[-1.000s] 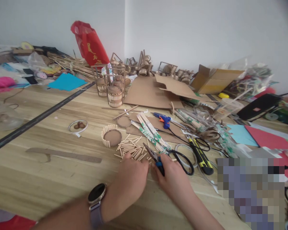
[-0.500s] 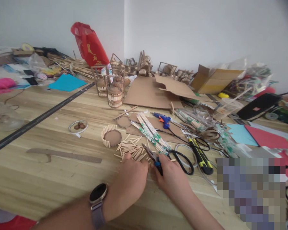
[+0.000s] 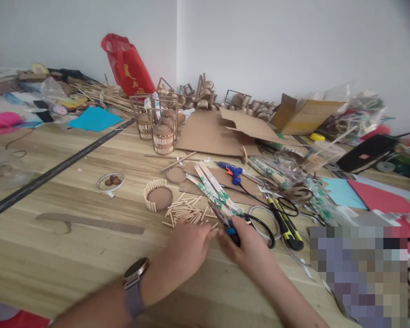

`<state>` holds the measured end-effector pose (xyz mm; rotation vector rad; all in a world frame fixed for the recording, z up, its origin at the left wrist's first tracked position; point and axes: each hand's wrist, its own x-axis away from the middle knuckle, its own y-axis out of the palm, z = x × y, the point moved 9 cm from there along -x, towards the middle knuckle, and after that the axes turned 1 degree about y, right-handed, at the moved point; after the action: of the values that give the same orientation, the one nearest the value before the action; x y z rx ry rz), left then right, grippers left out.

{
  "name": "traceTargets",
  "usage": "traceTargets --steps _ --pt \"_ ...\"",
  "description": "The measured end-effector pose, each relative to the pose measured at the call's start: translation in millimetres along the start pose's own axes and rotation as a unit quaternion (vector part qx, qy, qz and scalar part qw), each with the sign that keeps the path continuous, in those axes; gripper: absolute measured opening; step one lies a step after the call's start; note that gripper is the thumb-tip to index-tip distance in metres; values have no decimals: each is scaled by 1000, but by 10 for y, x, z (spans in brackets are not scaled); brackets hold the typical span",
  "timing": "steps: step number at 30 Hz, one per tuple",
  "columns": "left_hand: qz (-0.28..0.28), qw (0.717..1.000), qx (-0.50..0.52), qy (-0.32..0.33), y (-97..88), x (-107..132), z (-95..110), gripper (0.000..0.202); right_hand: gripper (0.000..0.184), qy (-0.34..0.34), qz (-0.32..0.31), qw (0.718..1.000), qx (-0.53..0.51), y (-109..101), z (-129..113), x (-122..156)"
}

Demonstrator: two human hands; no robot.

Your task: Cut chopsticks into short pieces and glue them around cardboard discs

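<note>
Pliers with blue-and-black handles are gripped in my right hand, their dark jaws pointing up and left. My left hand, with a watch on its wrist, is closed with fingertips pinched at a short wooden stick. Just beyond it lies a loose pile of short wooden sticks. Behind the pile stands a round cardboard base with sticks set upright around part of its rim. Paper-wrapped chopsticks and black-handled scissors lie close to my right hand.
A blue glue gun lies past the chopsticks, and a yellow-black utility knife to the right. On the left are a cardboard strip and a ring of tape around brown beads. Finished stick baskets and a cardboard sheet stand behind.
My right hand and the pliers have shifted slightly right and tilted. My left hand has drawn back a little from the pile, and a stick now shows near its fingertips.
</note>
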<state>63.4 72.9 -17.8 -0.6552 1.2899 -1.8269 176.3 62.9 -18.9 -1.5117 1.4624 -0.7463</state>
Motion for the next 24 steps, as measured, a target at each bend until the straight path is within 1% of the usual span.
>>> traceTargets --steps 2,4,7,9,11,13,14,15,16,17,19,20,21,22,24 --pt "13 999 25 -30 -77 -20 -107 29 18 -6 15 1000 -16 -63 26 -8" --pt "28 998 21 -58 -164 -31 -205 32 18 -10 25 999 -25 -118 26 -6" --pt "56 996 -5 -64 -266 -35 -262 31 16 -27 27 998 -43 -162 -20 4" --pt "59 996 -20 -62 -270 -34 -271 30 16 -37 24 998 -53 -168 -49 11" --pt "50 996 -18 -71 -240 -29 -294 27 14 -46 25 997 -60 -169 -68 20" --pt "32 996 38 -79 -190 -24 -315 25 13 -59 27 996 -64 -171 -82 31" --pt "16 992 96 -77 -148 -23 -315 25 13 -66 27 995 -66 -174 -90 36" --pt "-9 982 173 -70 -87 -22 -300 25 12 -74 28 995 -69 -181 -100 42" --pt "-43 962 263 -60 -10 -18 -267 25 12 -84 28 993 -72 -190 -114 48" --pt "-84 930 354 -53 75 -7 -220 26 11 -92 27 992 -76 -198 -129 53" --pt "-162 850 499 -53 232 31 -119 29 8 -105 23 991 -82 -211 -155 59" --pt "-190 815 544 -60 291 49 -80 32 8 -110 20 990 -83 -213 -167 62" --pt "-206 791 572 -68 332 59 -56 37 8 -113 19 990 -86 -217 -177 64" --pt "-211 777 587 -77 354 60 -49 41 8 -115 25 989 -89 -231 -183 65" --pt "-186 772 600 -97 334 33 -82 47 8 -114 61 987 -96 -297 -182 73"
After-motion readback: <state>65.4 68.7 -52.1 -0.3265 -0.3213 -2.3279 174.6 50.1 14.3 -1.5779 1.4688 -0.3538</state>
